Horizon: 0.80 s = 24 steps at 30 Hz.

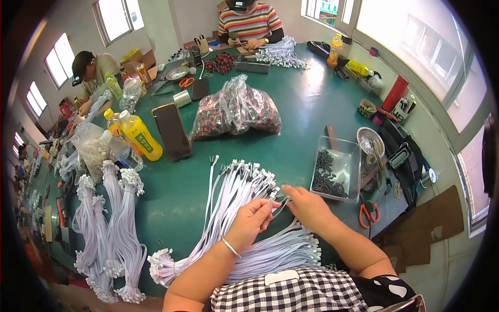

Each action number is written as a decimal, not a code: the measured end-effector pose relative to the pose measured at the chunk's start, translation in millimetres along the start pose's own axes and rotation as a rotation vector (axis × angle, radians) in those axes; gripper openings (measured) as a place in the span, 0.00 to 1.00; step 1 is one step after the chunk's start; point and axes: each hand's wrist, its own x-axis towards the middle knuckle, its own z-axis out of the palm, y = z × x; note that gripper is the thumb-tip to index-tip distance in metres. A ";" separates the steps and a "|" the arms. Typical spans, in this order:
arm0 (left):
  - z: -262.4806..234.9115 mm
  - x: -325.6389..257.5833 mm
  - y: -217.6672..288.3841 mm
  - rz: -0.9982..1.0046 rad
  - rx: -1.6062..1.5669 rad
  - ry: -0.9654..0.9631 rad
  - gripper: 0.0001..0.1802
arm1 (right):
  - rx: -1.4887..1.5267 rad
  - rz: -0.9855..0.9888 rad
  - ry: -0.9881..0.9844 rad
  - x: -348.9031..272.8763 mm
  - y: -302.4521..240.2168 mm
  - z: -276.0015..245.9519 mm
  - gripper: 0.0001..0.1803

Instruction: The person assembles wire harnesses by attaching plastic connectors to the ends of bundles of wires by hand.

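Note:
My left hand [251, 222], with a bangle on its wrist, pinches the end of a flat white cable [274, 193] with dark wire tips. Close beside it, my right hand [311, 209] has thumb and forefinger pressed together at the same wire ends; whatever small piece sits in them is too small to name. Under and left of my hands fans a bundle of white cables [221, 208] with white connectors and black tips. Another bundle of white cables [278, 255] lies across the table edge near my apron, partly hidden by my left forearm.
To the right stands a clear plastic bin [337, 196] of small black parts [328, 176]. Orange-handled scissors [369, 215] lie beyond it. Bundled cables [117, 223] lie left, near bottles [140, 136] and a phone [171, 132]. A bag of red-black parts [236, 110] sits ahead; two people work farther off.

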 end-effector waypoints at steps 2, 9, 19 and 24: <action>1.4 -1.2 -0.4 -0.020 0.040 -0.004 0.11 | 0.022 -0.021 0.051 -3.3 -2.5 -8.4 0.21; 4.3 -1.1 -2.3 0.000 0.087 -0.049 0.06 | 0.720 0.114 0.005 0.7 -10.8 -23.1 0.06; 5.9 -6.2 -2.1 0.006 0.118 0.004 0.04 | 0.360 -0.089 0.050 5.0 -1.9 -28.9 0.08; 5.6 -7.8 4.1 0.011 0.065 0.060 0.06 | -0.132 0.030 0.003 41.3 74.1 -74.0 0.14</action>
